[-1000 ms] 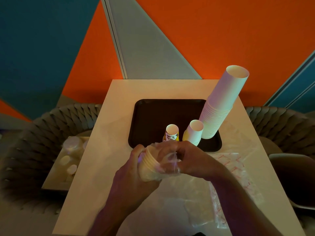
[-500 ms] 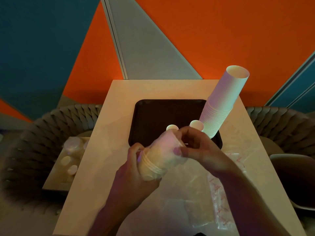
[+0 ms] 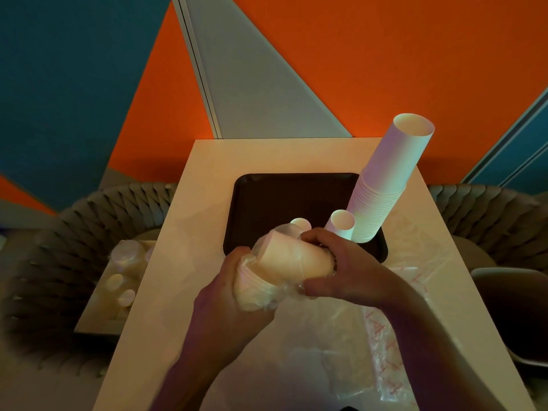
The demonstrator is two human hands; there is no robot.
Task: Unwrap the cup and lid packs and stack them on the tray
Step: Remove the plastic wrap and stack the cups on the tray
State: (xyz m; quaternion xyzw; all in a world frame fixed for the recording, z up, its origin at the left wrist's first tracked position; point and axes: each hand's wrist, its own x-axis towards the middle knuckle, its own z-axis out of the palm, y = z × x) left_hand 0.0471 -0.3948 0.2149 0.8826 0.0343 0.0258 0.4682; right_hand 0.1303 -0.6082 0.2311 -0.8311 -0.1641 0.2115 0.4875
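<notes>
Left hand (image 3: 237, 289) wraps the wide end of the cup pack (image 3: 281, 268), right hand (image 3: 338, 268) grips its far side and pinches the clear wrap (image 3: 292, 289); pack held in air just above the table (image 3: 184, 232), near edge of tray (image 3: 267, 203). Long axis runs diagonal, rims toward person's lower left, bases up and away toward tray. Risk: film tears suddenly and nested cups slide out or scatter; a jerk could knock the small cups (image 3: 341, 223) just behind, or the tall leaning cup stack (image 3: 382, 185) on tray's right corner. Loose plastic bags (image 3: 391, 336) on table near right; lids (image 3: 121, 274) on a side surface at left.
</notes>
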